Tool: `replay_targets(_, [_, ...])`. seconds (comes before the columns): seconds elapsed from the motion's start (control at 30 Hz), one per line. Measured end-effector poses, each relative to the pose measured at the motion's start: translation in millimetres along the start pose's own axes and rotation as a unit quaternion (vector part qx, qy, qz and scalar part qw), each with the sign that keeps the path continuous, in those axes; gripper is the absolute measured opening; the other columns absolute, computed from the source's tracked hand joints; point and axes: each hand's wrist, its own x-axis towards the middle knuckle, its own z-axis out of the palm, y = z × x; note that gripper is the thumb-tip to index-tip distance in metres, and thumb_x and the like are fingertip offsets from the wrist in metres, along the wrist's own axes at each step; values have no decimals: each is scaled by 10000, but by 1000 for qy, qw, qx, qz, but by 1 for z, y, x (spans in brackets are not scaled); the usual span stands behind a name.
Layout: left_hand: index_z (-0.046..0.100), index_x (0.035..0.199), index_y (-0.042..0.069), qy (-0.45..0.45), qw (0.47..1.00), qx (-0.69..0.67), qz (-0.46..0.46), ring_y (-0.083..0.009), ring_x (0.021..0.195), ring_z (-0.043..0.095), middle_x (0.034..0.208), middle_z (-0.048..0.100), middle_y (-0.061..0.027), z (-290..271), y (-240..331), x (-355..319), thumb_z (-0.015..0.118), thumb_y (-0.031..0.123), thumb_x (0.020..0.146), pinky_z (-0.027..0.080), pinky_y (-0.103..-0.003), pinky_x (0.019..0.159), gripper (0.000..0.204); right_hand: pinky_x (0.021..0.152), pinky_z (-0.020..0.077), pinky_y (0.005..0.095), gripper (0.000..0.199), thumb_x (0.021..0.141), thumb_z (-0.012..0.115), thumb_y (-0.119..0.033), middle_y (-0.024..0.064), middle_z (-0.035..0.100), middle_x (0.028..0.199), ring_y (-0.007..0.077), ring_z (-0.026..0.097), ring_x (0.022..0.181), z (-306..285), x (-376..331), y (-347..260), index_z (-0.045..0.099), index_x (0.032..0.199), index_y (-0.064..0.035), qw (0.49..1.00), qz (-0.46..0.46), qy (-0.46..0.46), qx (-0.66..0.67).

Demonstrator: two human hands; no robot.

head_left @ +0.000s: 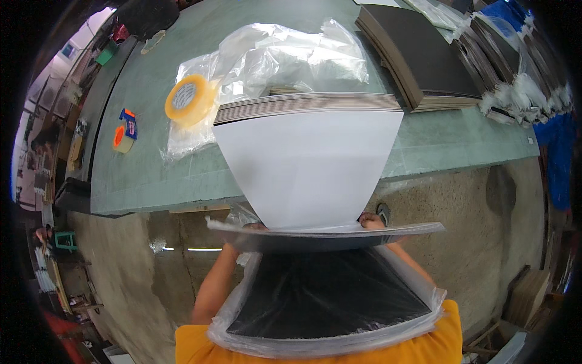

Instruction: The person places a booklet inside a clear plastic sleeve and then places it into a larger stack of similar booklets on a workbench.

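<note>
A thick stack of boards with a white top face lies on the table, its near end reaching past the front edge toward me. At the near right corner, my right hand is closed on the stack, fingers curled. My left hand grips the near left corner; most of it is hidden. Below the hands, a black panel wrapped in clear plastic leans against my body, over my forearms. Its upper part is bent across in front of the stack and covers parts of both hands.
On the green table lie a tape roll, crumpled clear plastic and a tape dispenser. A dark board stack stands at the back right, beside plastic-wrapped bundles. A green stool is at the left.
</note>
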Motion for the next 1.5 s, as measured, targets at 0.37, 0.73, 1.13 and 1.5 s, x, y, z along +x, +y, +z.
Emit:
replay_targets(0.37, [557, 987, -8, -515, 782, 280, 211, -213, 837, 559, 906, 588, -139, 181, 188, -109, 525, 141, 808, 438, -313, 736, 236, 854, 390, 373, 312, 839, 496, -202, 201, 523, 1082, 286, 511, 998, -49, -91, -280, 538, 1050, 24, 688, -322, -598, 258])
replay_targets(0.73, [545, 895, 18, -71, 836, 542, 54, -122, 741, 506, 791, 575, -30, 136, 53, 29, 546, 217, 804, 406, -263, 666, 218, 965, 281, 353, 692, 831, 298, -569, 238, 414, 1207, 304, 363, 1170, 38, -28, -137, 416, 1201, 4, 864, -130, -344, -344])
replay_targets(1.13, [554, 954, 39, 57, 911, 204, 353, -74, 730, 500, 799, 551, -22, 240, 198, -33, 591, 214, 778, 421, -212, 657, 251, 688, 445, 225, 234, 716, 609, 6, 67, 593, 886, 99, 555, 816, 8, -44, -308, 566, 946, -8, 917, -253, -221, 215])
replay_targets(1.5, [555, 742, 9, 88, 845, 440, 292, -58, 565, 396, 596, 475, 33, 241, 191, -29, 530, 181, 840, 346, -204, 529, 199, 636, 456, 259, 588, 622, 704, -12, 55, 509, 1019, 122, 491, 926, 20, -50, -310, 437, 1145, -46, 961, -244, -64, 110])
